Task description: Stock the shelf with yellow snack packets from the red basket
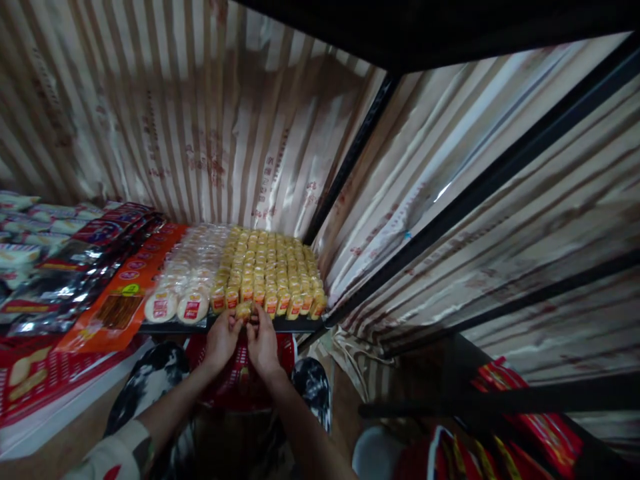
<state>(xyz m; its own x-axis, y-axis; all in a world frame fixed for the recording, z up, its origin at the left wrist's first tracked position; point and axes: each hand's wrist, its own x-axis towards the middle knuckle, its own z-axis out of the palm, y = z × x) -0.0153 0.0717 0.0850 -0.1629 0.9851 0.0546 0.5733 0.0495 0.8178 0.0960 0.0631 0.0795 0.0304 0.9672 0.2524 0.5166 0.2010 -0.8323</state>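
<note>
Between the fingertips of my left hand (pixel 221 341) and my right hand (pixel 263 341) is a small yellow wrapped snack (pixel 243 310). Both hands pinch it at the front edge of a dark shelf (pixel 300 325). Just behind them stand tight rows of similar yellow wrapped snacks (pixel 273 267) with red labels on the front ones. To their left are rows of clear packs of round white crackers (pixel 193 305). Under my forearms, between my knees, sits a red plastic basket (pixel 227 380); what lies inside is mostly too dark to make out.
An orange snack bag (pixel 131 280) and dark shiny packets (pixel 75 273) lie further left, above a red printed box (pixel 35 373). Black rack posts (pixel 350 160) rise at the right against a pleated curtain (pixel 200 120). Red packets (pixel 545 440) fill the lower right.
</note>
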